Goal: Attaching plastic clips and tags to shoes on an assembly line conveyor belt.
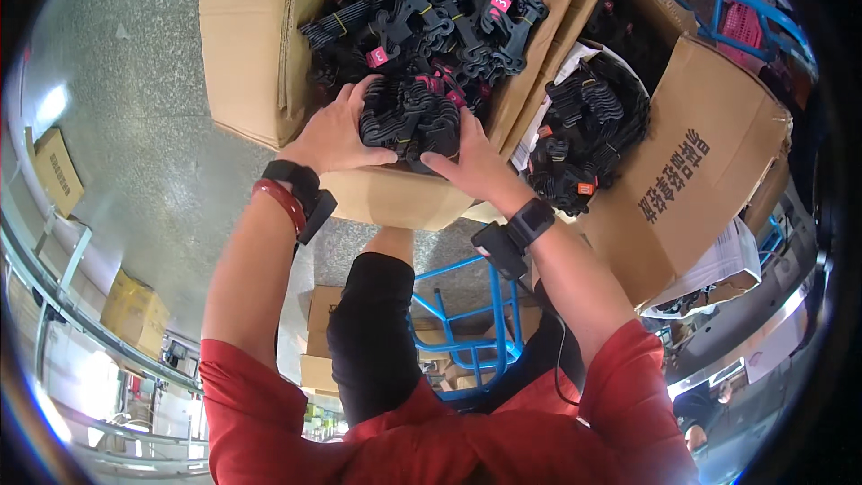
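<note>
A stacked bundle of black plastic hangers [409, 121] sits between my two hands at the near edge of an open cardboard box [242, 45]. My left hand [337, 130] is closed round its left side, thumb toward me. From the right, my right hand [476, 157] grips the other side, its thumb at the near corner. Some fingertips are hidden behind the bundle. Beyond it, the box is filled with more black hangers [422, 13], several bunches tied with yellowish bands and marked by pink tags [377, 57].
On the right, another open carton [718, 126] holds a white-lined container of black hangers [597, 117] with orange tags. Blue metal tubing [489, 341] stands below, by my legs. Small cartons [135, 314] lie along the left side. Another person [700, 418] is partly visible at lower right.
</note>
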{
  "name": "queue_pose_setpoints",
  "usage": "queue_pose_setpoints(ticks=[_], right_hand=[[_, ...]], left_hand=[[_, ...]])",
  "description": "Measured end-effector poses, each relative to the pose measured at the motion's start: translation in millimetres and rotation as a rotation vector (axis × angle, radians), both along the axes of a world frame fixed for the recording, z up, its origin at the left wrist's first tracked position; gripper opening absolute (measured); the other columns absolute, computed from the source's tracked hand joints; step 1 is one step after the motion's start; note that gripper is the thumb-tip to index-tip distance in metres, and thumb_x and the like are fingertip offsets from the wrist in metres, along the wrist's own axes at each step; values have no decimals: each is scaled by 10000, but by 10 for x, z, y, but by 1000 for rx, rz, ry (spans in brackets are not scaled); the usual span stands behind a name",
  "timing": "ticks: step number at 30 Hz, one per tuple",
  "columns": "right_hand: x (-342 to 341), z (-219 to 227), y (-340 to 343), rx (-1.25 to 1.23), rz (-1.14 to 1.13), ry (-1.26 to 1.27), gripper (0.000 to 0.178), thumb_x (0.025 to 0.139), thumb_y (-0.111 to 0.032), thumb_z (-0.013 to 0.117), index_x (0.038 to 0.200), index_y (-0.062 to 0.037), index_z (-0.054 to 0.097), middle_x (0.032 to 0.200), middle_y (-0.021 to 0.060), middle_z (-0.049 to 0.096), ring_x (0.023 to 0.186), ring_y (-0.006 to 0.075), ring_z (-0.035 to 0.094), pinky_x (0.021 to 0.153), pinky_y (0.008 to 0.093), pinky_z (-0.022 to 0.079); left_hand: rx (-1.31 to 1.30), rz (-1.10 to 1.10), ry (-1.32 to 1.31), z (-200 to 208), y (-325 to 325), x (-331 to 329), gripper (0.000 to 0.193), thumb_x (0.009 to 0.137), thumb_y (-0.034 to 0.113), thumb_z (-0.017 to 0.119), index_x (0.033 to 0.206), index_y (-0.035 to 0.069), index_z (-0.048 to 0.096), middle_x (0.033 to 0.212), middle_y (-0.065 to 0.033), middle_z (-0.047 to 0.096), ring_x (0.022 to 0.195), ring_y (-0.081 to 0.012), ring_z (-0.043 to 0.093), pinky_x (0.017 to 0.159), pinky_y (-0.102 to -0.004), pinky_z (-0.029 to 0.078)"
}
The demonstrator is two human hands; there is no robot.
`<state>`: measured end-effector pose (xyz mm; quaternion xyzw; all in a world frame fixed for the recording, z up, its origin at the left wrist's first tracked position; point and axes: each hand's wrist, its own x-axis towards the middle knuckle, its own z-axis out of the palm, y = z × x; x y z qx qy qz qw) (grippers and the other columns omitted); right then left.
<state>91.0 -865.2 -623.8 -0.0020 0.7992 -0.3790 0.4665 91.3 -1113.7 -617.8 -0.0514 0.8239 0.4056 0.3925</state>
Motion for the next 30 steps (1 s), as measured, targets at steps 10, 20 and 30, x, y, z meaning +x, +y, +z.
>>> queue_pose_setpoints(ticks=[10,20,30], right_hand=[[-310,84,-84,-367,-311,-105,870,739,-307,801,1399,22,340,1251,242,575,1142,308,587,975,351,446],[-714,1397,-325,-513,-313,-189,508,796,-234,766,1208,-2,582,1001,88,677,868,128,622,784,284,505],[-623,3328,430,-546,-406,-319,507,788,-292,766,1179,-18,597,954,46,662,785,107,600,588,268,480]], left_hand=[[182,294,-245,377,-87,-278,1149,629,264,871,1497,-17,173,1351,-144,509,1234,-232,497,1066,-319,358],[257,436,-145,1798,-236,-676,856,635,124,843,1375,46,420,1174,-55,590,1046,-161,578,879,-304,492],[330,403,-251,3758,451,-711,850,646,133,846,1374,44,416,1202,-78,594,1101,-200,564,965,-337,451]])
